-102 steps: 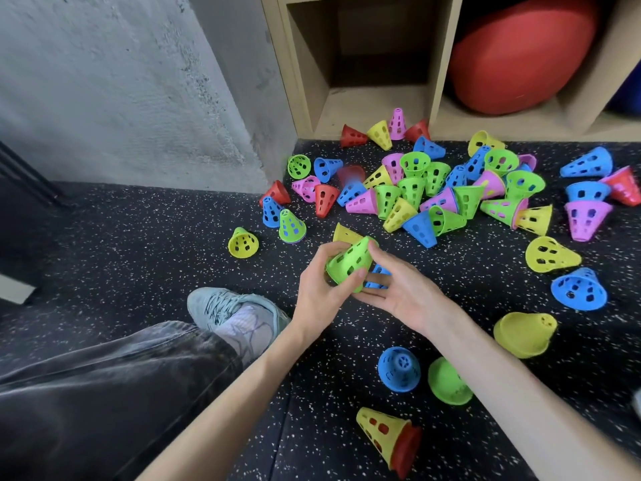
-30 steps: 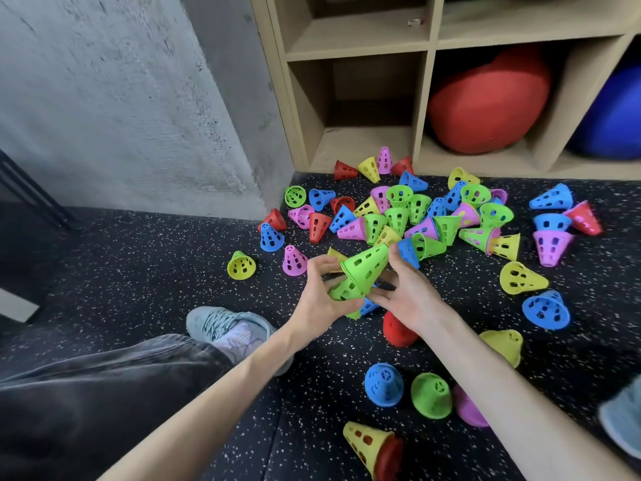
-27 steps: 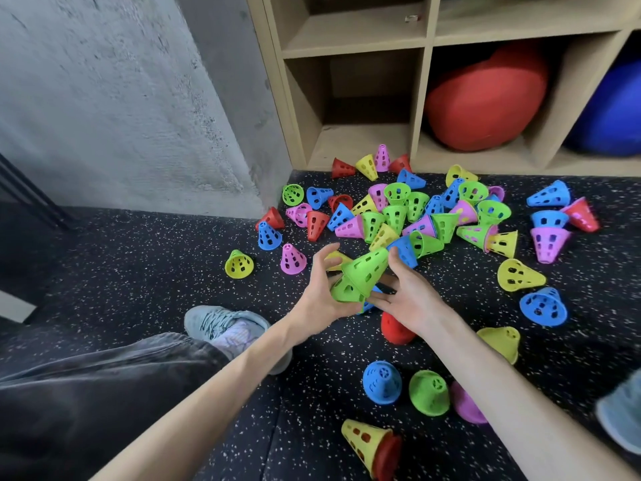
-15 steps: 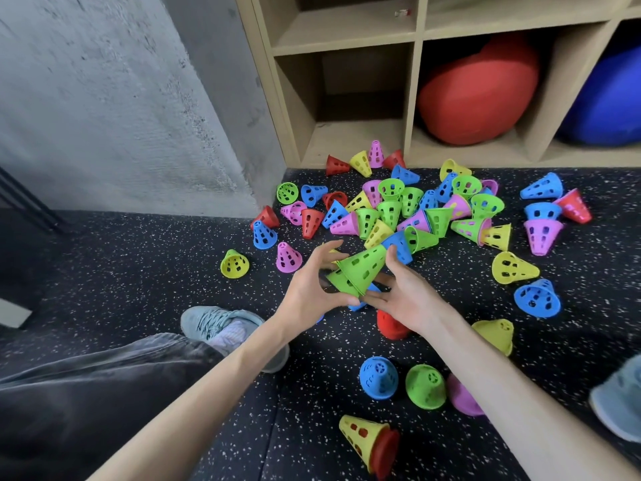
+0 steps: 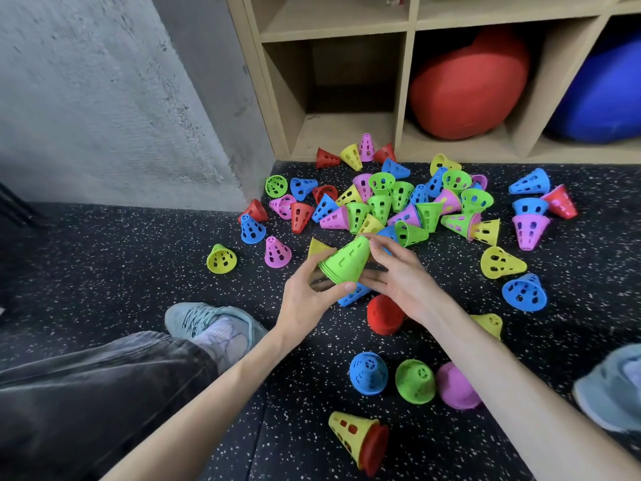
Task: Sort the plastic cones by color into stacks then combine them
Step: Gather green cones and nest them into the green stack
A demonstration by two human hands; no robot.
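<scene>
The green stack point(image 5: 347, 262) sits at the centre of the frame, held off the floor between both hands, its long axis slanting from the wide rims at lower left up to the narrow tip at upper right. The left hand point(image 5: 307, 300) cups the rim end, thumb and fingers curled round it; the right hand point(image 5: 399, 276) pinches the tip end, its fingers touching the top. Any next green cone would, I judge, have to go on over that tip, so the right hand is the nearer one to fetch it. The nearest loose green cone point(image 5: 409, 233) lies on its side just beyond the right fingertips, at the near edge of the mixed pile point(image 5: 381, 203) under the shelf point(image 5: 347, 133).
</scene>
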